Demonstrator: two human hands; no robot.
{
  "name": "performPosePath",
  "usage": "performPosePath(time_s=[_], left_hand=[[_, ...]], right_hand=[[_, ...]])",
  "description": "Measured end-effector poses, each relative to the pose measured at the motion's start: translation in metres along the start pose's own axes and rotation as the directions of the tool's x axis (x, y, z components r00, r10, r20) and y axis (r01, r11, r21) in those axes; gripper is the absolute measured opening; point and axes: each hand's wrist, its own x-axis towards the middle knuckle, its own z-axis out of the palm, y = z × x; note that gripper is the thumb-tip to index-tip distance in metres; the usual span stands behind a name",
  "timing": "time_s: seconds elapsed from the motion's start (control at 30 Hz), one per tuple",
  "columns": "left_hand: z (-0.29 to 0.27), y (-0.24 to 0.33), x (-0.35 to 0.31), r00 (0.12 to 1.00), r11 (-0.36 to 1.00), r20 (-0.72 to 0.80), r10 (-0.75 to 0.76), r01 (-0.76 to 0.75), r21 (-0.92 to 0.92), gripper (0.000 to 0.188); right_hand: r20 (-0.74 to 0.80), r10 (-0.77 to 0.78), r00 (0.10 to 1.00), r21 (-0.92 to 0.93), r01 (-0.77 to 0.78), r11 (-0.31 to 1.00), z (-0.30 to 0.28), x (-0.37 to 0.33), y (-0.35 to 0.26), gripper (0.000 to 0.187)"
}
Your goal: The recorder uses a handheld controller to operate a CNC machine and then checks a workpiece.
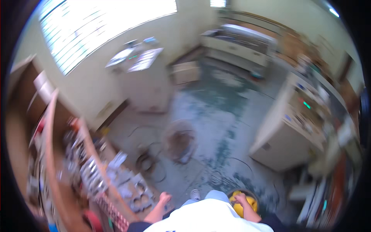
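Note:
Motion smears much of the head view. My left hand (pixel 165 198) is held out low at the left of my body, its fingers curled in, and nothing shows in it. Nearest to it are flat grey metal parts with round holes (pixel 142 193) on the shelf at the left. On the other side, my right hand (pixel 240 198) is also curled, with nothing visible in its fingers. Behind it is a bright yellow rounded object (pixel 251 202) within a dark round rim. Whether the hand touches that object, I cannot tell.
Wooden shelving (pixel 85 145) with many small metal parts runs along the left. Ahead on the floor are a round brownish tub (pixel 180 142), coiled cable (pixel 146 162) and a cardboard box (pixel 186 72). Pale machine cabinets stand by the window (pixel 145 91) and at the right (pixel 284 143).

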Motion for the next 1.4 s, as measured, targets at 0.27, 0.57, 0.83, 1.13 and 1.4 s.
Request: performPosePath(time_s=[0.27,0.57,0.83,1.13,1.4], left_hand=[[-0.023,0.028,0.028,0.933,0.981,-0.348,-0.096,0.031,-0.189,0.033],[0.041,0.004,0.014,0.857,0.835,-0.386,-0.343,0.09,-0.542,0.033],[0.129,-0.047,-0.007,0.792,0.74,-0.115,-0.6,0.495,-0.455,0.022],[0.027,0.049,0.11,0.855,0.689,0.042,-0.517,0.445,-0.572,0.01],[-0.083,0.251,0.24,0.909,0.771,-0.26,-0.325,0.095,-0.63,0.017]], right_hand=[[0.262,-0.082,0.962,-0.108,0.114,0.988,0.017,0.03,-0.156,0.013],[0.347,-0.047,0.937,-0.394,0.191,0.899,0.037,0.14,-0.314,0.013],[0.352,-0.191,0.916,-0.339,0.315,0.886,0.065,0.163,-0.415,0.016],[0.25,-0.035,0.968,-0.409,0.138,0.902,0.026,0.176,-0.403,0.025],[0.114,0.229,0.967,-0.377,-0.171,0.91,-0.067,0.273,-0.396,0.021]])
